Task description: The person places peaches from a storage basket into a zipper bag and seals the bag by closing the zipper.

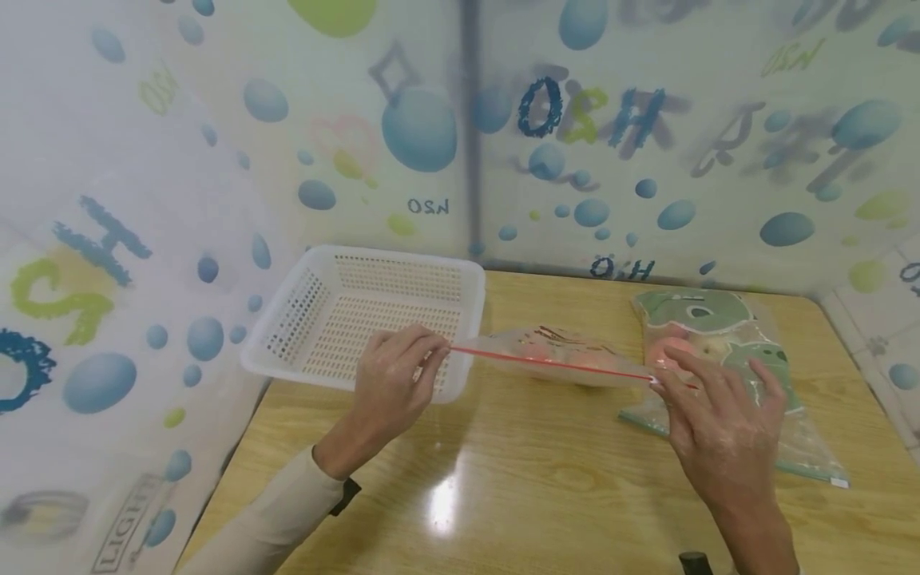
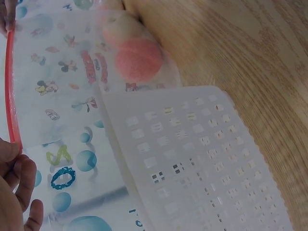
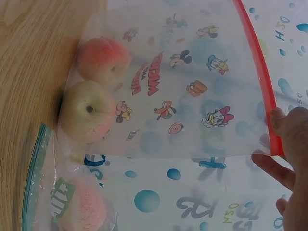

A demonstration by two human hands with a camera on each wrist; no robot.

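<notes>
A clear zip bag with a red zip edge and printed cartoon figures hangs between both hands, its base near the table. Peaches lie at its bottom, among them a red one and a pale one. My left hand pinches one end of the red zip edge, in front of the white basket. With thumb and fingers my right hand pinches the other end. Beneath and beyond the right hand lies a second zip bag, green-printed, with peaches inside.
The white perforated basket stands at the back left of the wooden table; no contents show in it. A wall covering with blue bubbles and letters rises behind and at the sides.
</notes>
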